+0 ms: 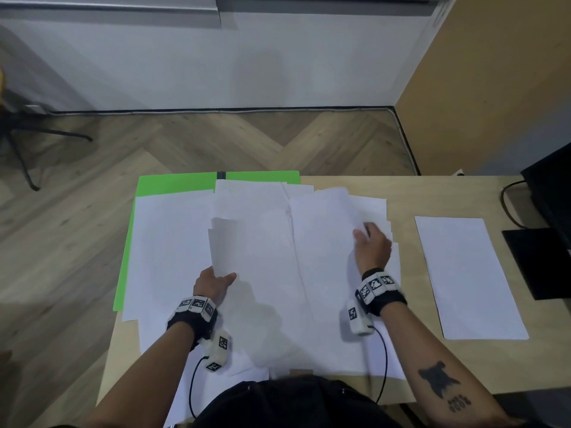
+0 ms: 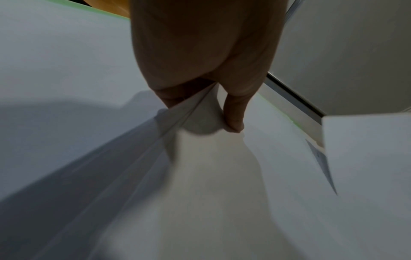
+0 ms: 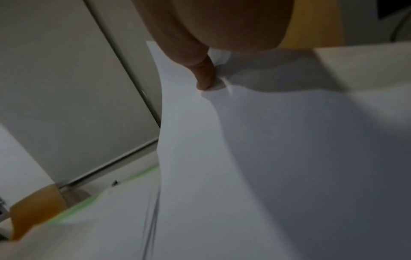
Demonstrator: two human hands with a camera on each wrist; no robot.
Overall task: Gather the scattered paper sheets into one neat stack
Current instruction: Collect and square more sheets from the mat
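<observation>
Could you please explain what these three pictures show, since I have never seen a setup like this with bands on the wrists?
There is no machine here: a person works with bare hands and wears three cameras. The wide picture comes from a head camera looking down at a desk. The other two come from cameras strapped to each wrist, looking along the hand at the fingers, so paper fills them.

White sheets lie spread and overlapping across the desk, partly on a green mat. One single sheet lies apart at the right. A dark object stands at the far right edge.

The left hand pinches a few sheets by their near edge and lifts them, thumb on top, as the left wrist view confirms. The right hand grips the edge of a raised sheet in the pile.
</observation>
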